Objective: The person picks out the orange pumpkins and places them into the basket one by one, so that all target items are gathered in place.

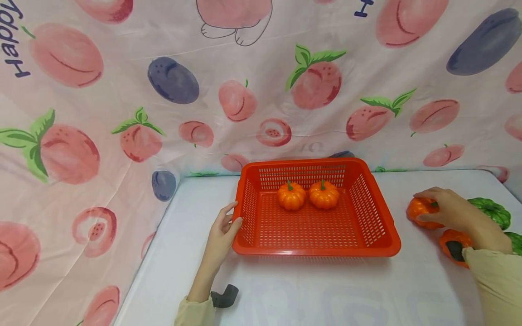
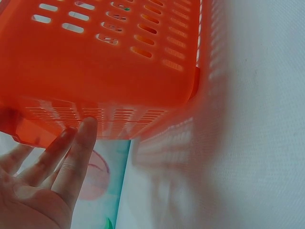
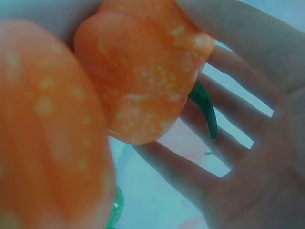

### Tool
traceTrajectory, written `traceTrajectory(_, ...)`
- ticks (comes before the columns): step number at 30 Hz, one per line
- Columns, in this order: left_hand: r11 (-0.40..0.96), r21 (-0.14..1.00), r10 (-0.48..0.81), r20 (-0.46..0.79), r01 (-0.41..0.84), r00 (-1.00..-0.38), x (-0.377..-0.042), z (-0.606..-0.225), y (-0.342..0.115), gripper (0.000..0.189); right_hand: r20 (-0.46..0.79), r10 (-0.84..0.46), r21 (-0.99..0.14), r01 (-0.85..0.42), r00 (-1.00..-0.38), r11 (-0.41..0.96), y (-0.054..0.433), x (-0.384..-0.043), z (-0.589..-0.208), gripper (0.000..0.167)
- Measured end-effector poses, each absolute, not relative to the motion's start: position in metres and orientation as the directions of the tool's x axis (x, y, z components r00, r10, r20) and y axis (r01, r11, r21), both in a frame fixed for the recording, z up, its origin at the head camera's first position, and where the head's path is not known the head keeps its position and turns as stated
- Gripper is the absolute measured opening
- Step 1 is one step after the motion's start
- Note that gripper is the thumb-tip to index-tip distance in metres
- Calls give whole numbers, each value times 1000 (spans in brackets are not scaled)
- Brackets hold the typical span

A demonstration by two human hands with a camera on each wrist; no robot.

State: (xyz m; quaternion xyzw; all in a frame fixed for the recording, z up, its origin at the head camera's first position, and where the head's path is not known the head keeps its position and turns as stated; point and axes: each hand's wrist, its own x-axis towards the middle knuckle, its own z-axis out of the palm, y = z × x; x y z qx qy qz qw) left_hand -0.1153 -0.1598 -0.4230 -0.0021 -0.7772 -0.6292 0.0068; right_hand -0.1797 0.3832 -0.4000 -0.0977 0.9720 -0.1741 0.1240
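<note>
While the right hand (image 1: 446,209) has its thumb and fingers curled round an orange pumpkin (image 1: 415,211) at the right of the table (image 1: 310,290), apart from the red basket (image 1: 318,251), the left hand (image 1: 221,231) grips that basket's left rim; the glossy pumpkin looks like a light, stiff imitation, probably slightly slippery and hardly fragile; its ribbed sides seem a better hold than the thin green stem (image 3: 205,107).

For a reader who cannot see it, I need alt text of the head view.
A person's right hand grips an orange pumpkin, while the left hand touches the left side of a red basket holding two more orange pumpkins. Another orange pumpkin and two green gourds lie near the right hand on the white table.
</note>
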Motion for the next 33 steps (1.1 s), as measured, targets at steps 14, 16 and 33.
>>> traceTrajectory(14,213,977,-2,21,20,-1000,-116,-422,-160,48,-100,-289,-344,-239,-952,908,370,-177,-390,59)
traceTrajectory(16,211,977,0,24,24,-1000,-116,-422,-160,48,-95,-289,-344,-241,-952,907,367,-177,-388,58)
traceTrajectory(33,206,978,-6,16,14,-1000,-116,-423,-160,48,-26,-323,-340,-295,-946,893,350,-174,-374,53)
